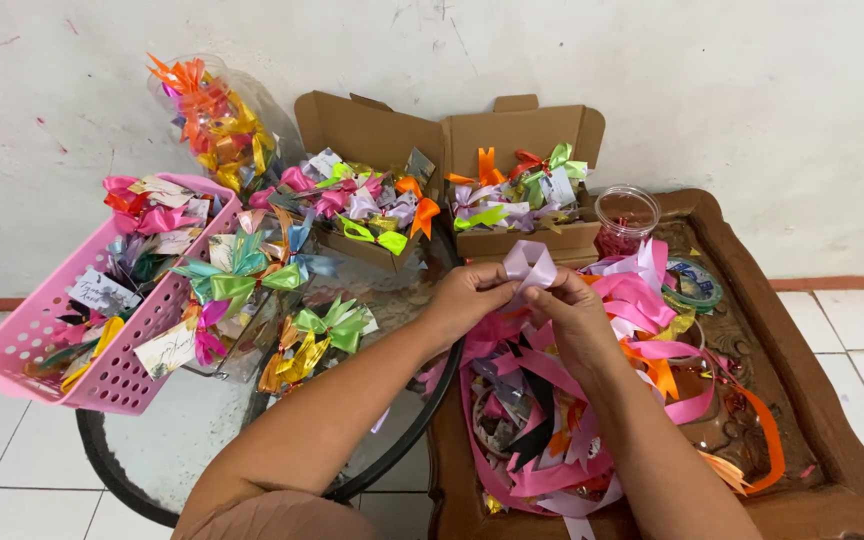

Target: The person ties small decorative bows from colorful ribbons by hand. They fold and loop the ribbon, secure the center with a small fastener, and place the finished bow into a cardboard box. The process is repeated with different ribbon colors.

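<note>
Both my hands meet over the table's middle, pinching a pale lilac ribbon [530, 264] folded into loops. My left hand [467, 298] grips its left side with thumb and fingers. My right hand [574, 310] holds the right side. Beneath them lies a heap of loose ribbons [642, 300], mostly pink, with orange, black and white strips, spread on a wooden tray table [802, 380].
A pink plastic basket [112, 370] of finished bows sits left on a round glass table [192, 430]. Two open cardboard boxes [367, 130] [527, 125] of bows stand at the back. There is a clear bag of bows [217, 115], a small clear jar [625, 220] and a tape roll [694, 283].
</note>
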